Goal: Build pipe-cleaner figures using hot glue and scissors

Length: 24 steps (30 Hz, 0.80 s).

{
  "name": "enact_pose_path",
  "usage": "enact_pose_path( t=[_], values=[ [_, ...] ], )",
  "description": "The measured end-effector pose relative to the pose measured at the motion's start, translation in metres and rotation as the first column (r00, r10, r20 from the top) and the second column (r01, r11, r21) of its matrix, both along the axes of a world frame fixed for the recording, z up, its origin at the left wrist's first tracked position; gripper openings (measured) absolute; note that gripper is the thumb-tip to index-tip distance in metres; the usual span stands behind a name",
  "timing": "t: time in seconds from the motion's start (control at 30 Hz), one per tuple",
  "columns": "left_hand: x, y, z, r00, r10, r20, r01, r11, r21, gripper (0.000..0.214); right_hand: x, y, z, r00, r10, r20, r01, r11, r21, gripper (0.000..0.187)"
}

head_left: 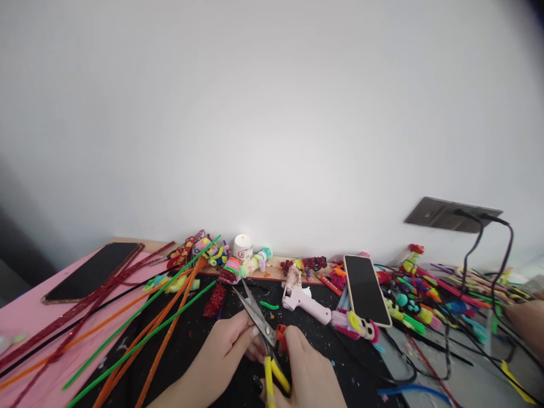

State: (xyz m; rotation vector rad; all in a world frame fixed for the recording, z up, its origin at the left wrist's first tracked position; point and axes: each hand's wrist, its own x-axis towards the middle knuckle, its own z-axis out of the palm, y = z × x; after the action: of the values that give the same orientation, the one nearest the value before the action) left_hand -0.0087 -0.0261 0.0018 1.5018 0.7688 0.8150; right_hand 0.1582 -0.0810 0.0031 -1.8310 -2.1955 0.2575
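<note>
Cannot make out shape of orange piece [281, 333], mostly covered between left hand [227, 348] and right hand [308, 368]; cannot confirm left grip on it. Found yellow handles of scissors [257, 315] partly buried in right palm and cropped by lower edge. Cannot read label on white jar [243, 247]. Noted co-worker's hand [529, 331] blurred, cropped at right edge.

Two smartphones: one [91, 271] flat at the left, one [366, 289] at the right. One pink glue gun [304, 297]. One pair of scissors [261, 326]. One white tape roll [243, 246]. Two long green pipe cleaners [140, 309], at least three long orange pipe cleaners [170, 326], one short green piece [269, 306]. One wall socket plate [450, 214] with two black cables [471, 249]. The person's own two: left hand [225, 345] and right hand [308, 368]; one other person's hand [529, 331] at the right edge
</note>
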Motion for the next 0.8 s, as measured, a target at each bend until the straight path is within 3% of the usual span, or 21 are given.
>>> enact_pose_path(
  t=[0.27, 0.57, 0.8],
  values=[
    [0.0016, -0.0011, 0.0028, 1.000, -0.002, 0.004, 0.002, 1.000, 0.005, 0.024, -0.0031, 0.0020, 0.0021, 0.999, -0.034, -0.005, 0.034, 0.998, 0.058, 0.019],
    [0.0010, -0.0023, 0.0009, 1.000, 0.008, 0.028, -0.007, 1.000, -0.021, 0.023, -0.0063, 0.0001, 0.0034, 0.998, -0.055, -0.041, 0.058, 0.994, 0.087, 0.018],
    [0.0009, -0.0045, 0.0008, 0.999, -0.010, 0.052, 0.011, 1.000, -0.021, 0.024, -0.0066, 0.0010, 0.0034, 0.999, -0.033, -0.029, 0.034, 0.999, 0.042, 0.018]
  ],
)
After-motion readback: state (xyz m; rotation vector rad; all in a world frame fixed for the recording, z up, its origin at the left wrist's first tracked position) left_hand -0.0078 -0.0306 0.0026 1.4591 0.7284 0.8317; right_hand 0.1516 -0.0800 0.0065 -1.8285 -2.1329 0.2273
